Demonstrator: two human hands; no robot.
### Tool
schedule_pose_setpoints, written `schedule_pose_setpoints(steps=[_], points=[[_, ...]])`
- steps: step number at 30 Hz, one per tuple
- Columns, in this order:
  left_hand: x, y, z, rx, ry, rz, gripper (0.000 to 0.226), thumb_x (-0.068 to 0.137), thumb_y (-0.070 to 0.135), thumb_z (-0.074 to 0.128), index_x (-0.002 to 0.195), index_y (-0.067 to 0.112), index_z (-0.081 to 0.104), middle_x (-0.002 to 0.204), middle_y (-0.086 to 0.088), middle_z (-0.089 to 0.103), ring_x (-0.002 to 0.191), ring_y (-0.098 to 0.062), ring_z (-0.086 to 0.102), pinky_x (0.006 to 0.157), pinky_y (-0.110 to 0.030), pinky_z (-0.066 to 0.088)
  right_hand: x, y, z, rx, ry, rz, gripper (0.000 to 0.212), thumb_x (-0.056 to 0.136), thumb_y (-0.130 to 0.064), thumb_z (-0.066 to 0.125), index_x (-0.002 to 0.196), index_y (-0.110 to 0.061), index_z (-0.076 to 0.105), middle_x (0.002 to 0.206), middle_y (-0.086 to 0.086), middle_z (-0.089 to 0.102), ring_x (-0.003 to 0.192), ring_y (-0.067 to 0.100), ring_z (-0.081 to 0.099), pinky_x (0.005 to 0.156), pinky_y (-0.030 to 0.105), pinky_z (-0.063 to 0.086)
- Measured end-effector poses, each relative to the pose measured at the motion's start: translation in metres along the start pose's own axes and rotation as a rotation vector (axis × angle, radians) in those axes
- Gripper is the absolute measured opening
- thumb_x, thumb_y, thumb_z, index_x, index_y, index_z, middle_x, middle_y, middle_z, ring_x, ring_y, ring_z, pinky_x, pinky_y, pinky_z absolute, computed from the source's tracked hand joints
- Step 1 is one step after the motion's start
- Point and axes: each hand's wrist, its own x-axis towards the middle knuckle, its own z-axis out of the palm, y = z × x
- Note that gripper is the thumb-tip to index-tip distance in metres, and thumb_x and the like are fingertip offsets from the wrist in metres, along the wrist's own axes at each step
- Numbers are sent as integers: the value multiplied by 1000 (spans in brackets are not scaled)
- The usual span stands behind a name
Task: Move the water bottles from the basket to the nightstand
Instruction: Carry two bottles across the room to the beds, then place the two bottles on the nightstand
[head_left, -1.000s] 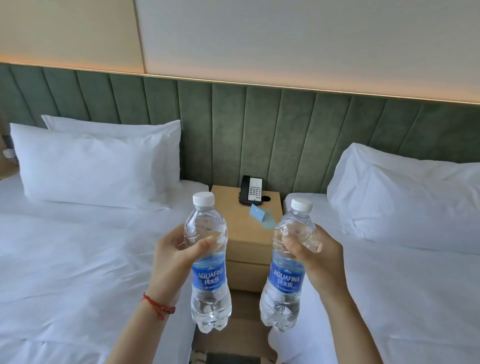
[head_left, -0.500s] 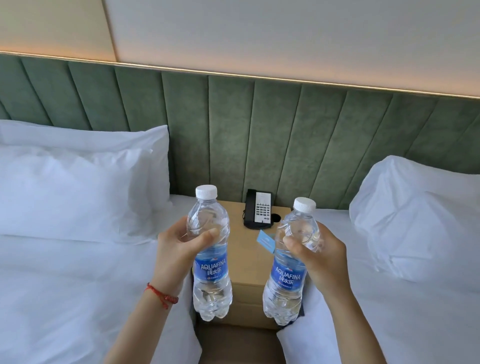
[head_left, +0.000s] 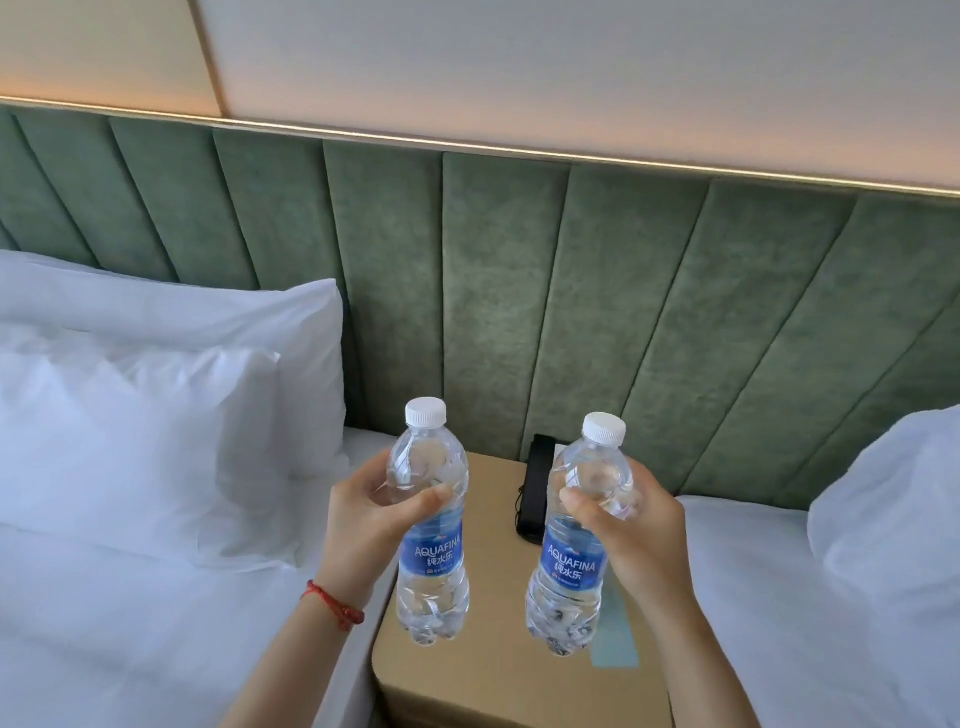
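Two water bottles are in the air above the nightstand (head_left: 493, 670), one in each hand, both upright with the white cap on top and the long axis nearly vertical. Nearest to the camera, the left hand (head_left: 371, 525) has its fingers and thumb curled round the shoulder of the left bottle (head_left: 431, 525), above the blue label; the right hand (head_left: 634, 530) holds the right bottle (head_left: 576, 540) in the same way. Each bottle hangs below its grip, so the base is the lowest part and, I judge, a straight lowering would set it on the wood. Between the two bases there is bare tabletop. Under the right bottle lies a pale blue card (head_left: 615, 644), near the right edge of the top, and a base put on it may stand less steady. The left bottle is close to the left edge, beside the white bed (head_left: 130, 623). Farther back, the black telephone (head_left: 535, 483) lies behind the bottles near the green headboard (head_left: 493, 312), so free room seems to be in the front and middle part. No basket is in view.
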Motion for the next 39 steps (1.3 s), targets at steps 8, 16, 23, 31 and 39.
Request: schedule_pose_setpoints(steps=[8, 16, 23, 31, 39], points=[[83, -49, 3, 44, -30, -91, 35, 56, 28, 79, 89, 22, 69, 83, 3, 74, 75, -11, 70, 58, -14, 51, 77, 42, 32, -2, -5, 140, 41, 46, -50, 72, 83, -31, 68, 79, -8, 73, 75, 5, 67, 67, 25, 52], [159, -119, -6, 104, -158, -188, 47, 47, 37, 78, 91, 27, 66, 85, 4, 73, 78, -9, 69, 64, -19, 55, 124, 102, 73, -131, 13, 233, 57, 60, -32, 83, 111, -17, 61, 94, 0, 70, 94, 20, 64, 83, 37, 53], [217, -183, 1, 162, -204, -267, 47, 60, 9, 84, 96, 28, 62, 91, 4, 70, 80, -3, 67, 62, -14, 53, 165, 155, 108, -70, 1, 345, 60, 58, -18, 86, 112, -19, 58, 103, 0, 69, 95, 12, 65, 81, 27, 51], [261, -253, 17, 153, -205, -363, 55, 60, -4, 79, 92, 34, 56, 92, 9, 66, 74, 8, 63, 57, -8, 49, 209, 224, 136, -16, -7, 425, 63, 50, -24, 82, 107, -24, 55, 102, -3, 68, 95, 12, 65, 80, 25, 51], [286, -313, 26, 98, -160, -394, 58, 59, -6, 80, 97, 31, 57, 98, 7, 66, 80, 6, 63, 66, -13, 52, 236, 280, 159, -7, -11, 410, 63, 52, -19, 83, 105, -33, 51, 108, -1, 64, 101, 14, 62, 83, 26, 52]])
